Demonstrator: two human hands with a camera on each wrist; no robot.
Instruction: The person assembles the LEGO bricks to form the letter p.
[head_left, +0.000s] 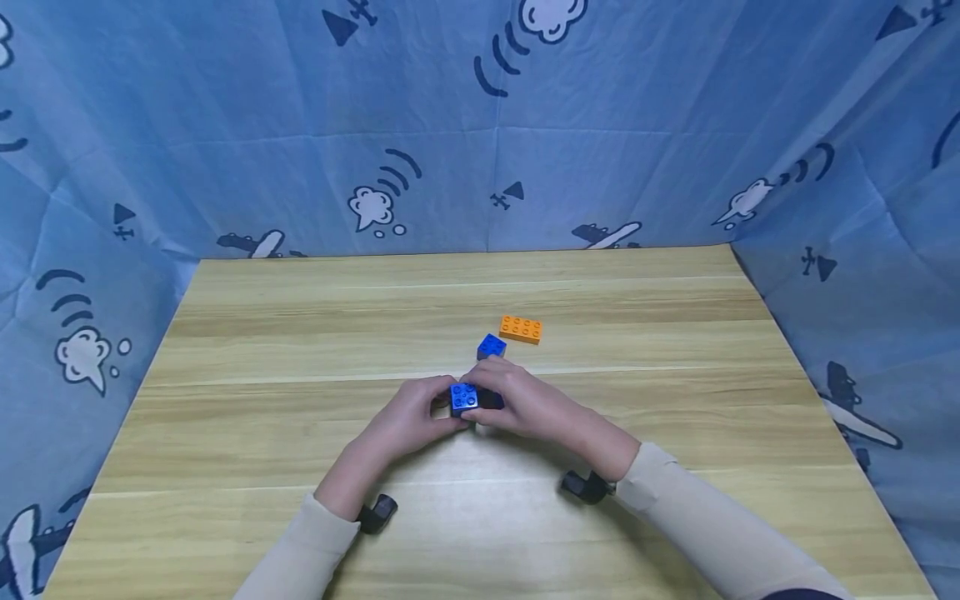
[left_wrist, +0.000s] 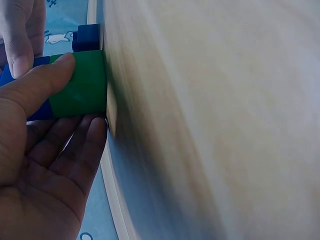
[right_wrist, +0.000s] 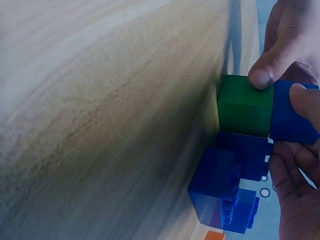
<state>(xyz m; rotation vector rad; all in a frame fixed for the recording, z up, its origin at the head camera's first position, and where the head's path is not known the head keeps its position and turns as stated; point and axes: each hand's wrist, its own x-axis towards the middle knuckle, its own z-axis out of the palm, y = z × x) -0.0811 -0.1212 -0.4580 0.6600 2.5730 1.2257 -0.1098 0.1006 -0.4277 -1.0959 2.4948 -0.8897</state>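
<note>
A blue building brick (head_left: 463, 397) sits on top of a green brick (left_wrist: 80, 85), which stands on the table. My left hand (head_left: 408, 417) holds the green brick from the left, its thumb near the seam between the two. From the right, my right hand (head_left: 521, 402) grips the blue brick, thumb on one side and fingers on the other. Beneath the right hand a dark blue brick (right_wrist: 245, 155) stands close beside the green one. Whether the blue and green bricks are fully pressed together, I cannot tell.
Just beyond the right hand lies another blue brick (head_left: 491, 347). An orange brick (head_left: 521, 329), studs up, rests behind it on the wooden table (head_left: 300, 333). A blue patterned curtain (head_left: 450, 125) surrounds the table's back and sides.
</note>
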